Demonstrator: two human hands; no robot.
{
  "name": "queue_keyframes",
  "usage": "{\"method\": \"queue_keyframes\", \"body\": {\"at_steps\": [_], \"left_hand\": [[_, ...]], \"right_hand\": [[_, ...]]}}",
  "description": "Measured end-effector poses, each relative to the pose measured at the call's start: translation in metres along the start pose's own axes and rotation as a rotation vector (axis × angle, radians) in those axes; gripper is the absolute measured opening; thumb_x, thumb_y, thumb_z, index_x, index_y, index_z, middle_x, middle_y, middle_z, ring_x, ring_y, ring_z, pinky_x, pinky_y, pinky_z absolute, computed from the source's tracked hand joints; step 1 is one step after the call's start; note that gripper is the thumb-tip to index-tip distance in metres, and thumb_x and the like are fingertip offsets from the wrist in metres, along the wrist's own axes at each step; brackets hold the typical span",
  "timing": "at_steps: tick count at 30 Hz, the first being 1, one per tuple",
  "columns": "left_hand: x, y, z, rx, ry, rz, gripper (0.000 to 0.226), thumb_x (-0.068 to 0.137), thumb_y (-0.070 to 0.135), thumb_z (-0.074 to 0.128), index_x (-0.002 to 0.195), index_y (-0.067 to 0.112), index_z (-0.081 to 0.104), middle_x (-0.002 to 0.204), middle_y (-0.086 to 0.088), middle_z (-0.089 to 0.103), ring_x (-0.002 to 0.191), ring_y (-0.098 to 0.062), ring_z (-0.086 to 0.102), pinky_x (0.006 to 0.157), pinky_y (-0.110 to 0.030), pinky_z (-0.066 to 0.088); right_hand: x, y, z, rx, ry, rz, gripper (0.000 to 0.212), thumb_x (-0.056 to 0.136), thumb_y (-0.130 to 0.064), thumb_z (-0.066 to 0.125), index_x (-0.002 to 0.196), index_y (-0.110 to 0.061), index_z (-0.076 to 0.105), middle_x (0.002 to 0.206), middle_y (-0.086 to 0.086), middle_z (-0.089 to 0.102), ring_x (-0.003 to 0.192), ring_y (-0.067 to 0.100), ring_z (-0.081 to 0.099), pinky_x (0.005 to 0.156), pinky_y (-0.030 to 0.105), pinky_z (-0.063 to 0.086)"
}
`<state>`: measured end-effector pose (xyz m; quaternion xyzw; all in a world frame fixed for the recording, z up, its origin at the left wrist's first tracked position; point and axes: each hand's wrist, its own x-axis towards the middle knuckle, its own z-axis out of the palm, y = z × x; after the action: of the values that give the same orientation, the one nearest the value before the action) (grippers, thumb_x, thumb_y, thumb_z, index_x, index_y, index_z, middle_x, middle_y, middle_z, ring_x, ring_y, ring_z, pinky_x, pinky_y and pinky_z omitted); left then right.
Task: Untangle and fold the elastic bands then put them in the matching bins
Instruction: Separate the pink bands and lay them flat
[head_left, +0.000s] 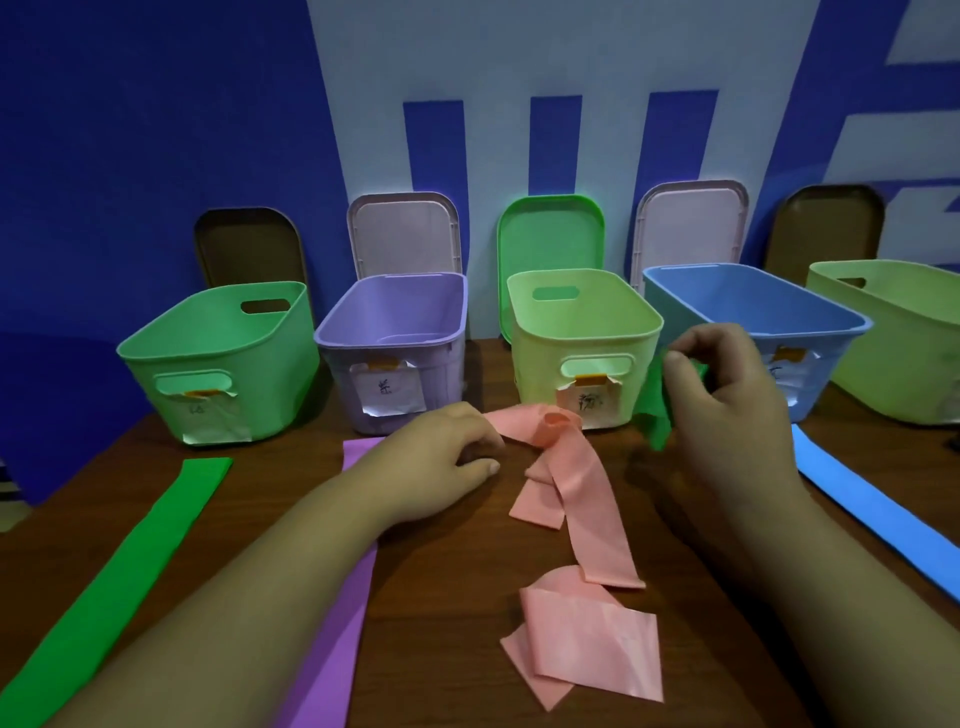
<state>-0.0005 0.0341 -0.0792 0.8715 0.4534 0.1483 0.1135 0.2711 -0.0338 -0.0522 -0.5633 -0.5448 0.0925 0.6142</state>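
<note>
A pink elastic band (576, 499) lies knotted and twisted on the wooden table (452, 597), trailing toward me. My left hand (441, 457) pinches its upper end beside the knot. My right hand (727, 395) is raised in front of the blue bin (831, 332) and grips a bunched green band (657, 410). A flat green band (145, 561) lies at the left, a purple band (337, 613) runs under my left forearm, and a blue band (872, 509) lies at the right. Behind stand a green bin (171, 358), a purple bin (337, 353) and a yellow-green bin (540, 338).
A fifth, pale green bin (904, 332) stands at the far right. Lids (550, 228) lean upright against the blue and white wall behind the bins. Paper labels hang on the bin fronts. The table's left edge runs diagonally past the green band.
</note>
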Motion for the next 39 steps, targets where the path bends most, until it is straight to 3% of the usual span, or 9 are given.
{"method": "queue_keyframes", "body": {"at_steps": [3, 6, 10, 12, 18, 25, 30, 34, 39], "left_hand": [[-0.003, 0.004, -0.004, -0.117, 0.078, -0.009, 0.028, 0.102, 0.038, 0.068, 0.130, 0.038, 0.069, 0.122, 0.022, 0.059, 0.108, 0.002, 0.061, 0.096, -0.024, 0.055], [-0.007, 0.012, -0.009, -0.347, 0.186, 0.003, 0.030, 0.104, 0.033, 0.067, 0.133, 0.038, 0.066, 0.123, 0.026, 0.065, 0.109, 0.007, 0.062, 0.092, -0.018, 0.054], [-0.009, 0.020, -0.014, -0.710, 0.162, -0.015, 0.037, 0.103, 0.024, 0.069, 0.139, 0.031, 0.062, 0.126, 0.017, 0.071, 0.112, -0.003, 0.070, 0.098, -0.029, 0.060], [-0.010, 0.018, -0.012, -0.686, 0.135, -0.004, 0.038, 0.100, 0.022, 0.073, 0.136, 0.032, 0.066, 0.126, 0.018, 0.072, 0.113, -0.006, 0.071, 0.098, -0.029, 0.060], [-0.012, 0.019, -0.013, -0.663, 0.192, -0.013, 0.027, 0.095, 0.015, 0.078, 0.121, 0.025, 0.077, 0.107, 0.019, 0.076, 0.100, 0.010, 0.067, 0.077, -0.010, 0.054], [-0.009, 0.017, -0.009, -0.641, 0.178, -0.002, 0.012, 0.097, 0.023, 0.077, 0.108, 0.024, 0.083, 0.118, 0.013, 0.079, 0.110, -0.005, 0.073, 0.098, -0.036, 0.061], [-0.009, 0.019, -0.009, -0.620, 0.165, 0.007, 0.010, 0.097, 0.018, 0.077, 0.102, 0.020, 0.086, 0.118, 0.014, 0.079, 0.110, 0.001, 0.071, 0.095, -0.023, 0.059], [-0.008, 0.017, -0.006, -0.577, 0.169, 0.019, 0.007, 0.094, 0.024, 0.081, 0.097, 0.027, 0.087, 0.117, 0.018, 0.074, 0.113, -0.002, 0.069, 0.097, -0.026, 0.056], [-0.005, 0.016, 0.000, -0.406, 0.203, 0.048, 0.006, 0.096, 0.028, 0.079, 0.091, 0.029, 0.083, 0.120, 0.019, 0.062, 0.116, -0.001, 0.061, 0.097, -0.025, 0.049]], "right_hand": [[-0.004, -0.001, 0.001, 0.039, -0.142, -0.082, 0.015, 0.107, -0.018, 0.062, 0.104, -0.033, 0.060, 0.096, -0.017, 0.065, 0.090, -0.007, 0.062, 0.071, 0.004, 0.046], [-0.012, 0.001, 0.010, 0.034, -0.413, -0.111, 0.017, 0.105, -0.016, 0.065, 0.102, -0.033, 0.064, 0.099, -0.018, 0.067, 0.097, 0.002, 0.065, 0.077, 0.012, 0.050], [-0.024, 0.006, 0.029, -0.100, -0.687, -0.298, 0.017, 0.097, -0.011, 0.075, 0.099, -0.028, 0.071, 0.100, -0.014, 0.070, 0.099, 0.010, 0.068, 0.086, 0.027, 0.053], [-0.027, 0.008, 0.037, -0.098, -0.771, -0.315, 0.014, 0.097, -0.012, 0.076, 0.098, -0.026, 0.075, 0.103, -0.014, 0.071, 0.100, 0.010, 0.069, 0.088, 0.026, 0.055], [-0.024, 0.013, 0.040, -0.177, -0.703, -0.353, 0.015, 0.102, -0.024, 0.069, 0.095, -0.025, 0.082, 0.096, -0.015, 0.072, 0.100, 0.007, 0.067, 0.089, 0.028, 0.052], [-0.022, 0.015, 0.039, -0.236, -0.651, -0.246, 0.028, 0.107, -0.037, 0.062, 0.086, -0.033, 0.080, 0.082, -0.023, 0.069, 0.091, -0.002, 0.060, 0.078, 0.025, 0.042], [-0.023, 0.013, 0.041, -0.238, -0.665, -0.255, 0.030, 0.105, -0.044, 0.062, 0.092, -0.027, 0.083, 0.087, -0.014, 0.073, 0.091, 0.002, 0.062, 0.081, 0.030, 0.049], [-0.023, 0.011, 0.043, -0.238, -0.661, -0.235, 0.051, 0.096, -0.066, 0.053, 0.089, -0.025, 0.081, 0.083, -0.009, 0.072, 0.087, 0.005, 0.062, 0.078, 0.030, 0.050], [-0.024, 0.015, 0.044, -0.249, -0.689, -0.199, 0.034, 0.104, -0.042, 0.066, 0.078, -0.022, 0.073, 0.075, -0.006, 0.065, 0.078, 0.009, 0.061, 0.072, 0.036, 0.050]]}}
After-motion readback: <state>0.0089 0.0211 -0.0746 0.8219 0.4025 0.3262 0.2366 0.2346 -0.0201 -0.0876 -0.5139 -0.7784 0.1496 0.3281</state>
